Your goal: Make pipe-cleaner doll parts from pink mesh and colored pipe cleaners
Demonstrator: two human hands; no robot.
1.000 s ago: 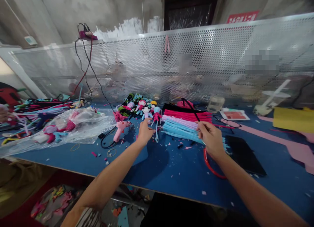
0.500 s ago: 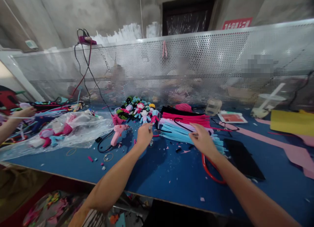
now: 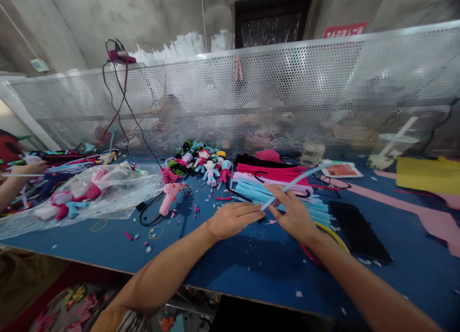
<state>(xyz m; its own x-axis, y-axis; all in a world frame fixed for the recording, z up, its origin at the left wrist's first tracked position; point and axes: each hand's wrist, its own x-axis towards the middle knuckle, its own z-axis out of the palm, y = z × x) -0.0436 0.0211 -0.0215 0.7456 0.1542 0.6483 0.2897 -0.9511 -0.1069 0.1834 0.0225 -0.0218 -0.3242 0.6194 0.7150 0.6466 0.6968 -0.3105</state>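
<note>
A light blue pipe cleaner slants up to the right, its lower end between my two hands. My left hand is closed on that lower end, fingers pressed together. My right hand pinches the same stem a little higher. Behind them lies a stack of light blue pipe cleaners, with pink stems beyond. Beside my right wrist curves a red and yellow loop, partly hidden by the arm. A pile of small plush-like figures sits beyond my left hand.
A pink glue gun with a black cord lies left. Plastic bags hold more figures. A black phone, pink strips and a drink cup are right. A perforated metal screen backs the table. Another person's hand is far left.
My left hand has come right and nearer, away from the figures, to meet my right hand. A light blue pipe cleaner is now held between them. Yellow shows on the loop.
</note>
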